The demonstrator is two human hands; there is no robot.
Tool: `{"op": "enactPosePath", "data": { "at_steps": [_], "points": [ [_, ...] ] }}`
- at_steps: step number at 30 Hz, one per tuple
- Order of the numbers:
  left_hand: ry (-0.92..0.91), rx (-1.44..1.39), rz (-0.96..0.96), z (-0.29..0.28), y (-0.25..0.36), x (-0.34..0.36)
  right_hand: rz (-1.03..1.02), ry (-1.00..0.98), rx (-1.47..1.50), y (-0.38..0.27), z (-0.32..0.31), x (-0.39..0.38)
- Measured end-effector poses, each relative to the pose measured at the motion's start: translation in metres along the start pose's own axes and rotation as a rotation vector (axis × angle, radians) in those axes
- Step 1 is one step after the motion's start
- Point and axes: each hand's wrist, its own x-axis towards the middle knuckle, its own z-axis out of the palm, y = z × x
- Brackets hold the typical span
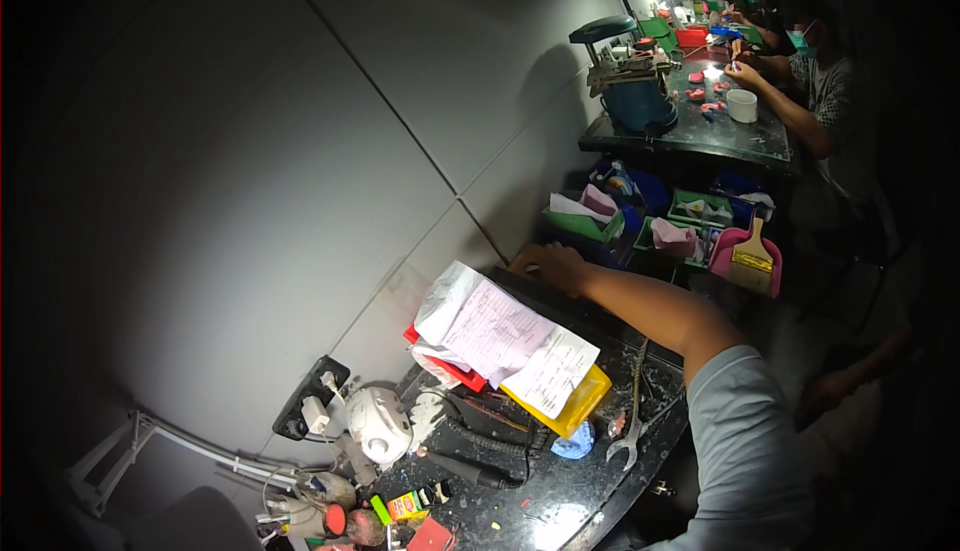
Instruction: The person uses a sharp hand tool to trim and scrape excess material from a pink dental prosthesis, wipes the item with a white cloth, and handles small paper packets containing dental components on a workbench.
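Observing from the head view, we record our right hand at the far end of a dark bench, near the wall, with the forearm stretched past a tray stack. A tan, curved item shows right at the fingers; we cannot tell whether they grip it or only touch it, nor how widely they are spread. Our left hand is outside the view, its fingers undetermined. Nearest the right hand on the bench, we note a pinkish form and a white slip lying over a yellow tray and a red tray. Beside the yellow tray we see a light-blue lump and a steel wrench; a black handpiece lies nearer the lower edge, and a white rounded device sits by the socket strip. Beyond the hand, we find green bins holding papers and a pink dustpan with a brush. Two masked co-workers sit along the next bench.
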Motion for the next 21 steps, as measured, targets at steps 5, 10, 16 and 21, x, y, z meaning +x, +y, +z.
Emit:
{"op": "enactPosePath", "data": {
  "at_steps": [5,10,16,21],
  "points": [
    [-0.007,-0.003,0.007,-0.006,0.004,-0.005,0.099,-0.023,0.349,0.006,-0.009,0.0],
    [-0.03,-0.024,0.014,-0.008,0.01,-0.009,0.213,0.06,0.18,0.047,-0.031,0.024],
    [-0.012,-0.036,0.05,-0.037,0.02,-0.031,0.226,0.153,0.129,0.022,-0.011,0.023],
    [-0.029,-0.04,0.116,-0.042,0.032,-0.037,0.346,0.179,0.433,0.036,-0.009,0.038]
  ]
}}
